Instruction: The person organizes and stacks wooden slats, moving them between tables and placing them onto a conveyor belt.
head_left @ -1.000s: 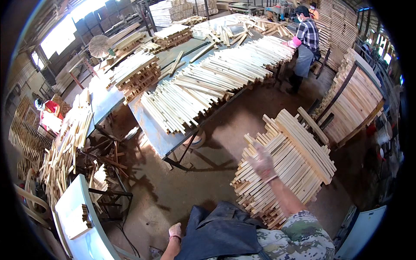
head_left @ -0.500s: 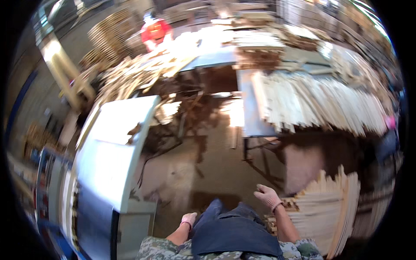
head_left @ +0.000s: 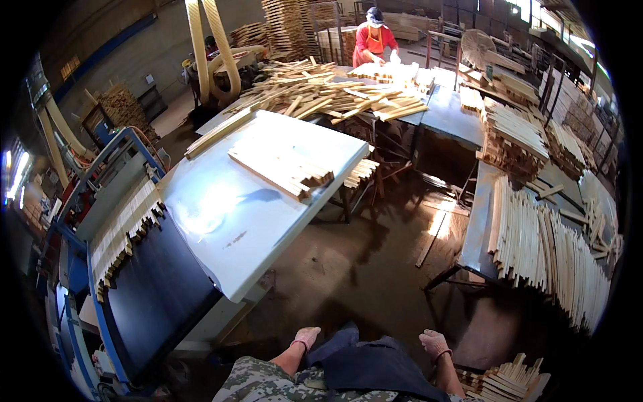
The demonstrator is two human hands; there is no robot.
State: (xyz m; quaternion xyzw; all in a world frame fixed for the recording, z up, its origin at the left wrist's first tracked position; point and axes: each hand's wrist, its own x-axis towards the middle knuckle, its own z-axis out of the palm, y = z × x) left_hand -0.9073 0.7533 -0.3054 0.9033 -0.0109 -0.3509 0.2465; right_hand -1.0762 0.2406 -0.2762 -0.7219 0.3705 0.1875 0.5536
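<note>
- Hands are seen at the lower edge of the frame: the left hand (head_left: 307,336) is at lower centre, the right hand (head_left: 434,344) just right of it, both gloved and held against a dark apron (head_left: 365,365).
- Nothing is grasped by either hand; whether the fingers are curled or loose cannot be told at this size.
- A stack of wooden slats (head_left: 507,380) is found at the lower right corner, near the right hand but apart from it.
- A white worktable (head_left: 231,214) is spread across the centre left, with a short bundle of slats (head_left: 281,169) laid on it.
- A row of long slats (head_left: 549,251) is lined up on a grey table at the right.
- A person in red (head_left: 372,41) is placed at top centre behind a heap of sticks (head_left: 325,95).
</note>
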